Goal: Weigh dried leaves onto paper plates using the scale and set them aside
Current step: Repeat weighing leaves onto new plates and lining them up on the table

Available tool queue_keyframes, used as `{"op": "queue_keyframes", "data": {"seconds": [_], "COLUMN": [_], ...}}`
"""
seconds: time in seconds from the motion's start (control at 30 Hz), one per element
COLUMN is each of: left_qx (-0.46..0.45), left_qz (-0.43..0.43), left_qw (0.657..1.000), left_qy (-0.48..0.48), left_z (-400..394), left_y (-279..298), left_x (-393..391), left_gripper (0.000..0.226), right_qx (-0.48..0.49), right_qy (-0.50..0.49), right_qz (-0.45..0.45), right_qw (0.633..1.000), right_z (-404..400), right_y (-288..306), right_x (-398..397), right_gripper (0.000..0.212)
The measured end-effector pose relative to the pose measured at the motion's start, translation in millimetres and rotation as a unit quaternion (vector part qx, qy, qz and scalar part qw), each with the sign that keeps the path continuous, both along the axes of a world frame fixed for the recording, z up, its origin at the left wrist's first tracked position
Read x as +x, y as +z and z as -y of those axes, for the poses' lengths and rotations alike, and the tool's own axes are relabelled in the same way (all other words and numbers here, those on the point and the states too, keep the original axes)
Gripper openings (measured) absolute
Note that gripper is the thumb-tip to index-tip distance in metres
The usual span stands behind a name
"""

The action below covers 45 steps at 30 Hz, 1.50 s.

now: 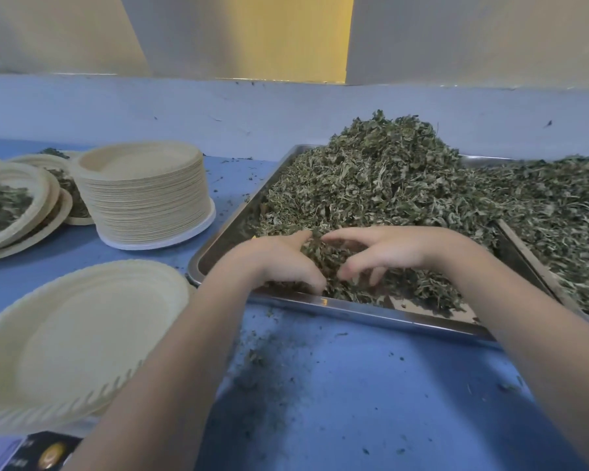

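Note:
A metal tray (354, 309) holds a big heap of dried green leaves (388, 171). Both hands reach into its near-left corner. My left hand (276, 260) and my right hand (385, 249) curl their fingers around one clump of leaves (323, 256) between them. An empty paper plate (79, 341) sits at the lower left, with the dark edge of the scale (45, 452) showing under it. Its display is hidden.
A tall stack of empty paper plates (143, 192) stands at the back left. Filled plates of leaves (11, 205) overlap at the far left edge. A second tray of leaves (565, 226) lies at the right. Leaf crumbs dust the blue table (354, 402).

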<state>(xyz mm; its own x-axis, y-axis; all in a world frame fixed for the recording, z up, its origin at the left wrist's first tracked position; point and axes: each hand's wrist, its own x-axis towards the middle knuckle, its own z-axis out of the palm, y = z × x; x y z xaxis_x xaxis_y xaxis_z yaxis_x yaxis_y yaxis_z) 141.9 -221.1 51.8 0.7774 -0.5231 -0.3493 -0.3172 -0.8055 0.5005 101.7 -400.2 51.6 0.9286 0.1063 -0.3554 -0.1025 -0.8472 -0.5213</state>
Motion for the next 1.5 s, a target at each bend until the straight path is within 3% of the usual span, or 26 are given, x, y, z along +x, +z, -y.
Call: {"op": "queue_keyframes", "data": {"seconds": [0.1, 0.13, 0.23, 0.43, 0.53, 0.67, 0.87, 1.0, 1.17, 1.23, 1.37, 1.43, 1.5], "left_qx": [0.044, 0.058, 0.032, -0.1, -0.119, -0.088, -0.07, -0.057, -0.101, -0.133, -0.177, -0.21, -0.239], "left_qz": [0.013, 0.031, 0.055, 0.073, 0.097, 0.165, 0.211, 0.237, 0.149, 0.088, 0.03, 0.022, 0.047], "left_qw": [0.998, 0.997, 0.998, 0.992, 0.988, 0.982, 0.973, 0.961, 0.967, 0.974, 0.973, 0.967, 0.958], "left_qy": [-0.032, -0.035, -0.017, 0.025, 0.035, 0.031, 0.062, 0.133, 0.178, 0.16, 0.144, 0.14, 0.15], "left_z": [5, 9, 24, 35, 37, 23, -47, -110, -176, -192, -221, -231, -238], "left_y": [5, 5, -4, -2, 12, 41, 78, 80, 58, 50, 50, 54, 55], "left_x": [-3, -4, -4, 0, 2, 1, -19, -32, -47, -51, -51, -50, -47], "left_gripper": [0.101, 0.1, 0.08, 0.051, 0.033, 0.027, 0.014, 0.019, 0.017, 0.032, 0.083, 0.085, 0.075], "right_qx": [-0.078, -0.099, -0.049, -0.019, -0.022, -0.018, -0.012, -0.003, 0.045, 0.03, -0.046, -0.02, -0.003], "right_qy": [0.031, 0.036, 0.003, -0.071, -0.087, -0.075, 0.002, 0.057, 0.089, 0.095, 0.126, 0.119, 0.111], "right_qz": [-0.012, 0.001, 0.069, 0.213, 0.253, 0.285, 0.337, 0.343, 0.307, 0.266, 0.153, 0.105, 0.116], "right_qw": [0.996, 0.994, 0.996, 0.974, 0.963, 0.955, 0.942, 0.937, 0.947, 0.959, 0.979, 0.987, 0.987], "right_z": [-9, -16, -29, -22, -24, -39, -106, -170, -231, -236, -226, -222, -219], "right_y": [1, -2, -14, -7, 9, 37, 68, 68, 46, 40, 53, 61, 65], "right_x": [-2, 0, 9, 16, 16, 14, 6, 6, 1, -3, -11, -16, -17], "right_gripper": [0.098, 0.094, 0.048, 0.03, 0.044, 0.054, 0.044, 0.042, 0.034, 0.047, 0.072, 0.074, 0.066]}}
